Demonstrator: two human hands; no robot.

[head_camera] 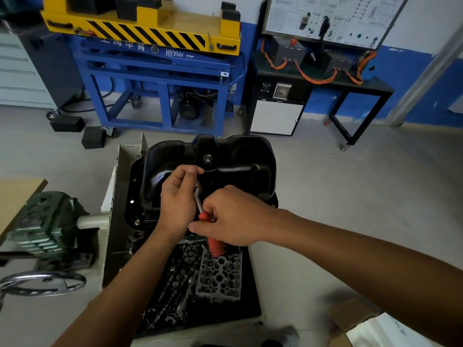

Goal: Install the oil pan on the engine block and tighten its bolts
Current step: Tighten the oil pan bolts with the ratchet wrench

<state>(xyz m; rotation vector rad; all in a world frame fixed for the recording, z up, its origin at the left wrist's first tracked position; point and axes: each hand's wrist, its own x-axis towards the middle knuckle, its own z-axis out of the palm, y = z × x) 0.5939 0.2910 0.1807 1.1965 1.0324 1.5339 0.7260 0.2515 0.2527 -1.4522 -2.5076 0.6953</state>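
The blue cart (140, 54) reads "上海华育" and, partly hidden, "HYX".

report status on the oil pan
Left grip holds ratchet head, right grip on its red handle. Oil pan seated, ratchet at near edge. No obstruction seen.

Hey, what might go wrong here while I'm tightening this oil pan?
The left hand partly hides the head of the ratchet, so whether it sits square cannot be seen; it may slip. A slip could throw the right hand, gripping the red handle, onto the cylinder head just below.
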